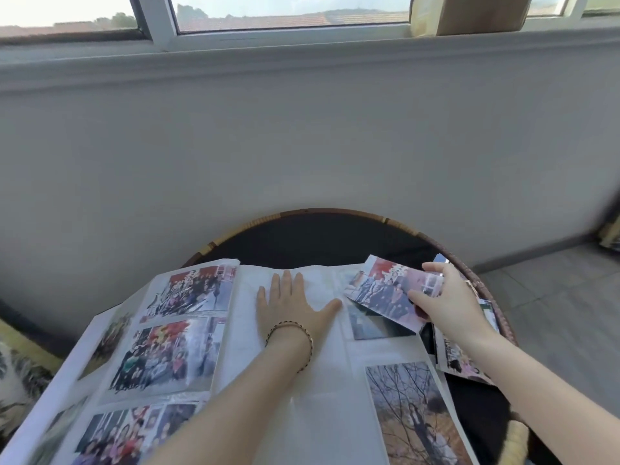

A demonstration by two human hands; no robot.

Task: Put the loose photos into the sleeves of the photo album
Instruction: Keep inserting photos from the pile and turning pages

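Presses photo album (322, 380) flat, centre frame, with left hand (295, 303), fingers straight. Pinches loose photo (385, 290), tilted at right of centre, between right hand (446, 300) thumb and fingers. Best: square edge to sleeve, slide in flat. Cannot make out sleeve opening, nor whole photo pile (459, 360) behind right wrist.

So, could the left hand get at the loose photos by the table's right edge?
Probably not easily: the left hand lies flat on the open white photo album, and the right hand, holding a glossy group photo, crosses above the loose photos.
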